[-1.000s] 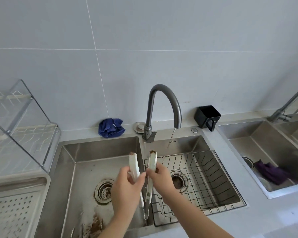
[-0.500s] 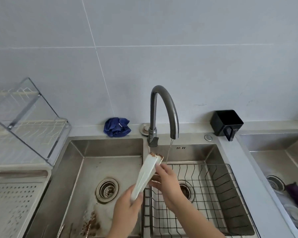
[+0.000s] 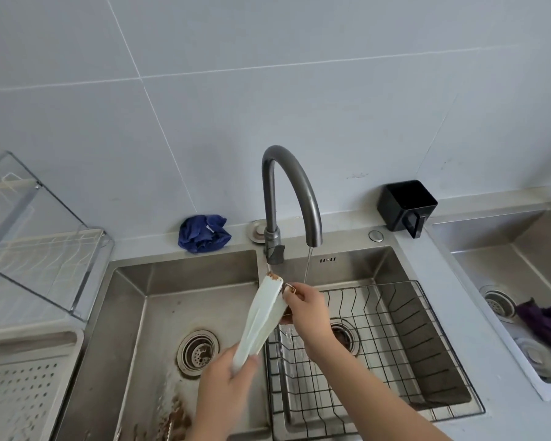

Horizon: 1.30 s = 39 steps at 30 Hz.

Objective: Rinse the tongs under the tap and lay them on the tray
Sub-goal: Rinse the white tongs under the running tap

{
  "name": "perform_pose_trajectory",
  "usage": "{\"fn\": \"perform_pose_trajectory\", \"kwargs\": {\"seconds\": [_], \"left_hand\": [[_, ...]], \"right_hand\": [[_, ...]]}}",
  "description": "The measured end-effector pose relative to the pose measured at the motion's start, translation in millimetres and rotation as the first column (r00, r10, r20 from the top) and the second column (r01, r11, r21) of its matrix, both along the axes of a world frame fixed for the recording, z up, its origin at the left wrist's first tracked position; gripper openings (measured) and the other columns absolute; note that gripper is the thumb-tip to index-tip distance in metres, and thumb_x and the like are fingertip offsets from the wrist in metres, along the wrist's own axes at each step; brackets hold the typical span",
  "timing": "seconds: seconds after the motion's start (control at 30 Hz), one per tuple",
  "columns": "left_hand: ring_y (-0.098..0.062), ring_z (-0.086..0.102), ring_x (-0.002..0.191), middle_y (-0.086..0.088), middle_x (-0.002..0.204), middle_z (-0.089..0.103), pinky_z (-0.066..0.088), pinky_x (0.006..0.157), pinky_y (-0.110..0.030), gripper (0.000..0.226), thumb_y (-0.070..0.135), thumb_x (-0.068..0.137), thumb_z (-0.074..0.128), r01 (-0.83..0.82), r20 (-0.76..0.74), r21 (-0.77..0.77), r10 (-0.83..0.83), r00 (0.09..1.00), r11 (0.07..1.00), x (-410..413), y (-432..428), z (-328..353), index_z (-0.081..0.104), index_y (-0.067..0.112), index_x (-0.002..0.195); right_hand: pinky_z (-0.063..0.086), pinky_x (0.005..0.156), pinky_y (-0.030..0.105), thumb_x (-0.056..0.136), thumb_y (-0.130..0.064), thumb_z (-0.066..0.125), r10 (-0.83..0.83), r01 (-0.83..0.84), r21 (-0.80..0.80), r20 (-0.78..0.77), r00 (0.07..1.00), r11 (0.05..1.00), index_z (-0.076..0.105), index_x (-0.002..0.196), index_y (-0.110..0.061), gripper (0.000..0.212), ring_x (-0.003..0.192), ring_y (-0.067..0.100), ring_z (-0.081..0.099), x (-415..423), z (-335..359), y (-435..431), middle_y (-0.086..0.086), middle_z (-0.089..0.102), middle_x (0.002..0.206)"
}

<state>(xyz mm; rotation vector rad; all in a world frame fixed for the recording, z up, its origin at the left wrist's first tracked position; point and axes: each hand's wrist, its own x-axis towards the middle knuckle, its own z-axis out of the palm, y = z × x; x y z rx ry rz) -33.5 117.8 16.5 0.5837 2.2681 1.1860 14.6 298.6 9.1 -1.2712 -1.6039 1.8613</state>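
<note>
Left hand [image 3: 228,389] grip closed round handle end of white tongs [image 3: 263,316]; right hand [image 3: 306,308] pinches one arm near soiled tips. Tongs tilted, tips up, over divider between two sink basins, just left of thin water stream from tap [image 3: 291,198]. Stream lands on right hand's fingers. Wire basket [image 3: 404,338] sits in right basin. Brown residue on left basin [image 3: 140,313] floor. Perforated tray [image 3: 16,386] on counter [image 3: 433,281], far left, well apart from tongs. Blue cloth [image 3: 204,232] behind left basin.
</note>
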Motion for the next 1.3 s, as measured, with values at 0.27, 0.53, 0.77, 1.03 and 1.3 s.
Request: {"fn": "perform_pose_trajectory", "kwargs": {"seconds": [0.27,0.53,0.77,1.03,1.3], "left_hand": [[-0.008,0.056,0.053,-0.008,0.075,0.066,0.041,0.054,-0.026,0.026,0.025,0.088,0.07,0.003,-0.007,0.013,-0.003,1.0,1.0,-2.9,7.0,5.8,0.068,0.05,0.081],[-0.015,0.052,0.057,-0.009,0.06,0.059,0.04,0.059,-0.035,0.017,0.046,0.072,0.061,0.008,0.054,0.032,-0.009,0.998,0.999,-5.4,18.2,12.5,0.066,0.031,0.076],[-0.016,0.052,0.059,-0.015,0.064,0.062,0.039,0.061,-0.034,0.03,0.05,0.07,0.058,0.005,0.056,0.011,-0.006,0.998,1.0,-7.7,22.2,15.4,0.068,0.022,0.078],[-0.016,0.052,0.06,-0.015,0.073,0.065,0.042,0.063,-0.037,0.037,0.041,0.075,0.064,-0.033,0.044,0.01,0.032,0.999,0.999,-17.2,26.9,12.5,0.074,0.007,0.086],[-0.008,0.048,0.053,-0.003,0.062,0.058,0.04,0.056,-0.035,0.011,0.034,0.075,0.066,-0.03,-0.013,-0.006,0.029,0.999,1.0,-20.4,30.5,12.1,0.07,0.026,0.067]], "right_hand": [[0.063,0.06,0.034,0.092,0.002,0.061,0.039,-0.041,-0.046,-0.042,0.998,0.998,0.071,0.109,-0.007,0.022,0.072,0.017,0.077,6.2,-7.0,8.5,0.008,0.076,0.088],[0.066,0.069,0.048,0.099,-0.005,0.054,0.001,-0.002,-0.054,-0.018,1.0,0.999,0.072,0.099,-0.003,0.018,0.072,0.023,0.077,11.6,-12.0,23.2,0.018,0.075,0.085],[0.066,0.071,0.045,0.104,-0.02,0.058,-0.068,0.054,-0.166,-0.08,0.994,0.985,0.074,0.097,0.0,0.027,0.079,0.035,0.079,10.4,-12.8,30.6,0.02,0.079,0.086],[0.064,0.059,0.038,0.104,-0.018,0.059,-0.021,0.008,-0.178,-0.073,0.997,0.984,0.07,0.094,0.001,0.025,0.072,0.034,0.078,9.7,-13.1,35.3,0.022,0.077,0.082],[0.065,0.064,0.042,0.084,0.007,0.061,0.067,-0.085,-0.165,-0.109,0.992,0.983,0.069,0.097,0.005,0.015,0.075,0.036,0.078,7.8,-10.1,37.1,0.025,0.075,0.084]]}}
